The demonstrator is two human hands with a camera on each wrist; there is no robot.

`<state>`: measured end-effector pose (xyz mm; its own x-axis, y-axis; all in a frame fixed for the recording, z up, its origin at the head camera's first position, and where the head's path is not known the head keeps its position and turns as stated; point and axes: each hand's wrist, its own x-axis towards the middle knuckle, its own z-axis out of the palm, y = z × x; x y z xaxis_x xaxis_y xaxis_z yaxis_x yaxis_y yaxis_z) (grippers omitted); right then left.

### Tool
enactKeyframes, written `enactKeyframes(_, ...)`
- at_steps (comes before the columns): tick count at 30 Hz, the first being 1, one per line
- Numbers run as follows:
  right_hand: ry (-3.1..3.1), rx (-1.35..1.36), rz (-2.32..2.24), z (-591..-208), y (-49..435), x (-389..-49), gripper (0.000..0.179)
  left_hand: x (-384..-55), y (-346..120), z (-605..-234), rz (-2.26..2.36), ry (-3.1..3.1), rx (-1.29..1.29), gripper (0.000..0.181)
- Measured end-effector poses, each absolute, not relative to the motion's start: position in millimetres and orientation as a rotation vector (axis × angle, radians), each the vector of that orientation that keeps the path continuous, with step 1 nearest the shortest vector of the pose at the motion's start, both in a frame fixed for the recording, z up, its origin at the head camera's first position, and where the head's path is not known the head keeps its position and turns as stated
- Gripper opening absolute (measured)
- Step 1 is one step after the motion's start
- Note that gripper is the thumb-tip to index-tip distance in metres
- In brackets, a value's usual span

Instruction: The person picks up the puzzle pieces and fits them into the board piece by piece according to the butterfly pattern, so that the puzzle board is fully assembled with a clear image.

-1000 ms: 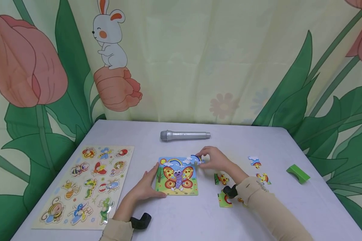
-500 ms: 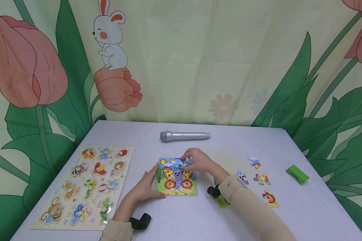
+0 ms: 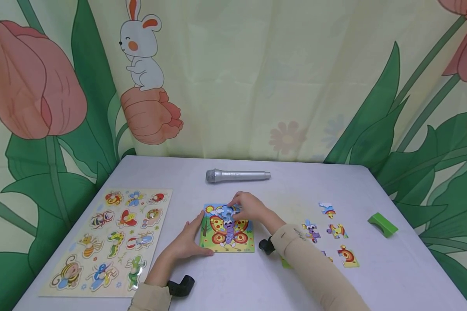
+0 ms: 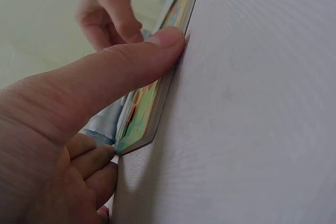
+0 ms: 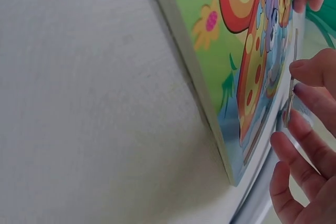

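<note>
A square butterfly puzzle board [image 3: 229, 236] lies flat on the table. At its left, my left hand [image 3: 187, 242] holds it, thumb along the front edge and fingers along the left side; in the left wrist view the thumb [image 4: 131, 59] bears on the board's edge. Over the board's top part, my right hand [image 3: 253, 209] pinches a thin puzzle piece between thumb and fingers. The right wrist view shows that piece [image 5: 292, 93] edge-on, just above the board's picture. From the head, fingers partly cover it, and whether it touches the board cannot be told.
Several loose puzzle pieces [image 3: 337, 231] lie right of the board, some behind the right sleeve [image 3: 315, 268]. A silver toy microphone [image 3: 239, 175] lies behind it. An insect peg board [image 3: 109, 242] is at left, a green arched block [image 3: 383, 225] at far right.
My right hand has moved left with the piece, from the board's upper right corner to over its top middle. The left hand stays in place on the board.
</note>
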<state>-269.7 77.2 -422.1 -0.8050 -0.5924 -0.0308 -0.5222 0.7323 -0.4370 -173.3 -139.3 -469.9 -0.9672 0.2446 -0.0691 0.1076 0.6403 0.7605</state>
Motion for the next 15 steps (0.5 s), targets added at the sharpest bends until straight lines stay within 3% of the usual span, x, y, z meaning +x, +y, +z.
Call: enactKeyframes(15,2.761,-0.88,-0.596,-428.3,71.3,-271.8,0.033,-173.3,-139.8,-467.8,1.239,2.686,0.29,0.116)
